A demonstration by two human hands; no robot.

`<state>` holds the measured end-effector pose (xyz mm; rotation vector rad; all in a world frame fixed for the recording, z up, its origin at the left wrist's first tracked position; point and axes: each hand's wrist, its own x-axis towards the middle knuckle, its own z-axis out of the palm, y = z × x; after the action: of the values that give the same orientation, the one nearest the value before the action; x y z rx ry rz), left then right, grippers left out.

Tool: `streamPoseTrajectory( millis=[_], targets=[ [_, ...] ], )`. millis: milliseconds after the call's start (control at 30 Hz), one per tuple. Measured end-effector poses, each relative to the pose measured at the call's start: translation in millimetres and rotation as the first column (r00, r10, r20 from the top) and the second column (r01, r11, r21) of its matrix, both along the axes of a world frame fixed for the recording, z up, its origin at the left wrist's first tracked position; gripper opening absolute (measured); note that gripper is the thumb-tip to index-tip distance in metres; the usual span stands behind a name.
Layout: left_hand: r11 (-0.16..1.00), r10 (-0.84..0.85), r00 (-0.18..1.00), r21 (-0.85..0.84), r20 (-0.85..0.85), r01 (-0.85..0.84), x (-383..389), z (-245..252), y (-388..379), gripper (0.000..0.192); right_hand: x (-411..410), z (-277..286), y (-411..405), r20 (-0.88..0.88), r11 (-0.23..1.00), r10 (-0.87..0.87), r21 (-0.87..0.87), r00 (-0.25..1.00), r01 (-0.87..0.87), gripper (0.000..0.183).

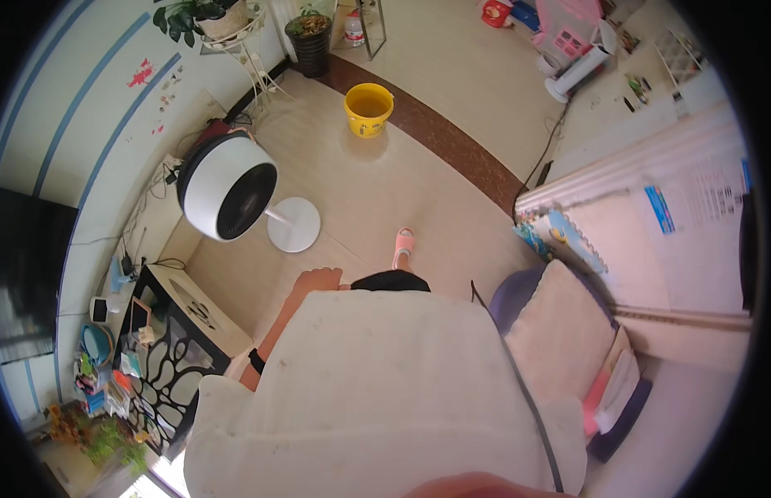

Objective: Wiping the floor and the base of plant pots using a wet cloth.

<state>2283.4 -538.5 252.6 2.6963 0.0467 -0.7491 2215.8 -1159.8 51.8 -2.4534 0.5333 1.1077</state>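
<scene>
My left hand [319, 281] hangs beside the hem of my black shorts [390, 281], below my light shirt [398, 373]. Its fingers look curled, but the palm is turned away, so whether it holds anything is hidden. A black band [256, 361] circles that wrist. My right hand is out of view. Before me, one foot in a pink slipper [404, 244] stands on the tiled floor [354, 205]. Farther off, a yellow plastic bucket [368, 124] with a handle stands upright near a brown floor strip [447, 134]. A dark cord [522, 380] runs down over my right side.
At left stand a white pedestal fan [205, 187], a low cabinet [202, 311] with clutter on top, and a wall television [31, 274]. Potted plants [309, 46] fill the far left corner. A cushioned seat [547, 330] is close on my right, beside a white counter [615, 143].
</scene>
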Motion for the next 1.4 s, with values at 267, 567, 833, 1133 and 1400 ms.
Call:
streamPoseTrajectory(
  millis=[267,567,833,1133,1400],
  targets=[
    [0.931,0.307,0.925,-0.271,0.222,-0.244,160,7,-3,0.039,432,6,67,0.258,0.627,0.76,-0.05,0.597,-0.777,0.028],
    [0.882,0.452,0.865,-0.036,-0.218,-0.47,245,-47,50,0.045,778,73,362,0.424,0.829,0.102,0.464,0.9,-0.313,0.04],
    [0.749,0.653,0.755,-0.197,0.061,-0.632,346,-52,115,0.039,899,55,529,0.696,0.645,0.191,0.442,0.692,-0.623,0.039],
    [0.542,0.836,0.539,0.001,-0.1,-0.84,349,-100,74,0.038,916,-47,671,0.457,0.512,0.362,0.631,0.812,-0.583,0.037],
    [0.48,0.845,0.523,-0.274,-0.111,-0.833,371,-273,26,0.061,905,-177,710,0.499,0.395,0.495,0.6,0.712,-0.695,0.039]
  ],
)
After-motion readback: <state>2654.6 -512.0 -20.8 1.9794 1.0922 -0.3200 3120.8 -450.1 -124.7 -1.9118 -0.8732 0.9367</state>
